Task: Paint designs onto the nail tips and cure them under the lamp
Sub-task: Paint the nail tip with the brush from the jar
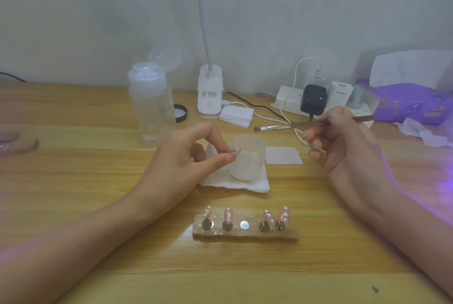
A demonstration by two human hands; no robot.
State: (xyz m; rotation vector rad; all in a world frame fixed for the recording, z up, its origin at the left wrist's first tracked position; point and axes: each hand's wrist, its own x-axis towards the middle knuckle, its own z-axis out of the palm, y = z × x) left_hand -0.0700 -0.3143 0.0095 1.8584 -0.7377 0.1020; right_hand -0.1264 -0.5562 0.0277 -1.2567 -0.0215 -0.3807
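Observation:
My left hand [186,156] pinches a small pink nail tip [236,150] on its metal stand between thumb and forefinger, just above a frosted jar [250,159]. My right hand [343,141] grips a thin brush [282,127] whose bristles point left, well apart from the tip. Near the table's front a wooden holder [245,233] carries several pink nail tips [228,215] with white dots, and its middle magnet spot is bare. Purple light glows at the right edge; the curing lamp itself is out of view.
The jar sits on a folded white tissue [245,184]. Behind stand a clear pump bottle [150,105], a white clip lamp base [210,92], cotton pads [236,115] and a power strip with chargers [313,100]. A purple pouch [414,103] lies at the right.

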